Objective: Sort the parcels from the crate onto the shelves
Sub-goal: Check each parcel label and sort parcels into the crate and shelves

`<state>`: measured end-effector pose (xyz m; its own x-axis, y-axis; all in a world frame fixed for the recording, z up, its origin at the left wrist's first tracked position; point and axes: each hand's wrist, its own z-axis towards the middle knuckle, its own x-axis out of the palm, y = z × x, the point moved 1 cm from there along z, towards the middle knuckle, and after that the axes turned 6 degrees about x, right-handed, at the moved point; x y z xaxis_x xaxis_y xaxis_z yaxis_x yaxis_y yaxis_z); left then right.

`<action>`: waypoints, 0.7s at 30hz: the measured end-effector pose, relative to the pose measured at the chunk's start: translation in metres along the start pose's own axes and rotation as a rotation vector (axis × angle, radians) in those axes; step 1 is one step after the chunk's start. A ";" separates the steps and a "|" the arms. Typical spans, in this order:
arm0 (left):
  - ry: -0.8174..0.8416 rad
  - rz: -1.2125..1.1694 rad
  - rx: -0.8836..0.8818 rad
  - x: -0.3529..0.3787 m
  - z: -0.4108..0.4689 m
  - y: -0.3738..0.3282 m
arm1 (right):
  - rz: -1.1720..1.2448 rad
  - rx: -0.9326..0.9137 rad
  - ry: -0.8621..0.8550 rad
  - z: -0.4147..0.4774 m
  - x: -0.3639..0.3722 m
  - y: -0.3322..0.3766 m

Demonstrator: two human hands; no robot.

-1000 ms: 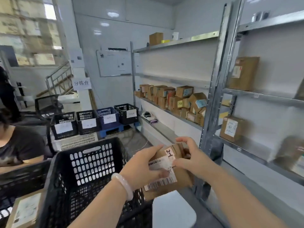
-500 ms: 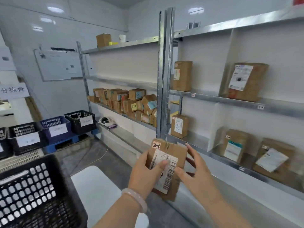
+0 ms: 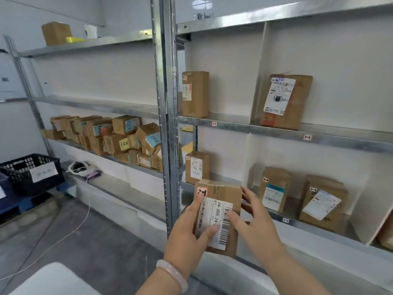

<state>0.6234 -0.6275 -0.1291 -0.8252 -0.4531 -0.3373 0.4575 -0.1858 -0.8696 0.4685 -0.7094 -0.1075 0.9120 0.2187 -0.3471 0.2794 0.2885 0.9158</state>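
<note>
My left hand grips the brown cardboard parcel with a white barcode label at its left edge. The fingers curl behind it and the thumb lies across the label. My right hand holds the right edge, thumb on the label and fingers spread almost straight.

The parcel is upright and off any surface, in front of the galvanised steel shelf unit.

- Far left of my fingers: a black plastic lattice crate.
- Nearer, up left: a heap of small cardboard boxes.
- Just above: a small upright carton.
- To the right: two tan cartons share one compartment.

My right fingertips are partly hidden behind the parcel. The label's fine print is illegible.
</note>
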 end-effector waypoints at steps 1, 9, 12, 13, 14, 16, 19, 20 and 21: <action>0.022 0.014 0.013 0.001 0.013 0.006 | -0.010 0.009 -0.011 0.010 0.002 -0.001; 0.063 0.034 0.022 0.033 0.097 0.055 | -0.183 0.072 -0.015 0.074 0.000 -0.034; 0.058 0.013 -0.007 0.050 0.126 0.072 | -0.344 0.068 -0.002 0.096 -0.008 -0.053; 0.063 0.014 -0.010 0.057 0.135 0.076 | -0.393 0.054 0.011 0.104 -0.010 -0.060; 0.068 0.018 -0.016 0.064 0.145 0.081 | -0.440 0.040 0.029 0.112 -0.013 -0.068; 0.059 0.012 -0.034 0.078 0.164 0.091 | -0.503 0.023 0.064 0.129 -0.018 -0.083; 0.031 0.006 -0.065 0.096 0.191 0.106 | -0.540 0.037 0.108 0.162 -0.026 -0.098; 0.026 0.016 -0.075 0.101 0.200 0.111 | -0.554 0.041 0.127 0.173 -0.029 -0.101; 0.014 0.033 -0.073 0.106 0.209 0.116 | -0.563 0.031 0.144 0.184 -0.031 -0.105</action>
<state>0.6582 -0.8790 -0.1903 -0.8151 -0.4455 -0.3704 0.4591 -0.1066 -0.8820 0.4664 -0.9177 -0.1561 0.5711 0.1648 -0.8042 0.7201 0.3697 0.5871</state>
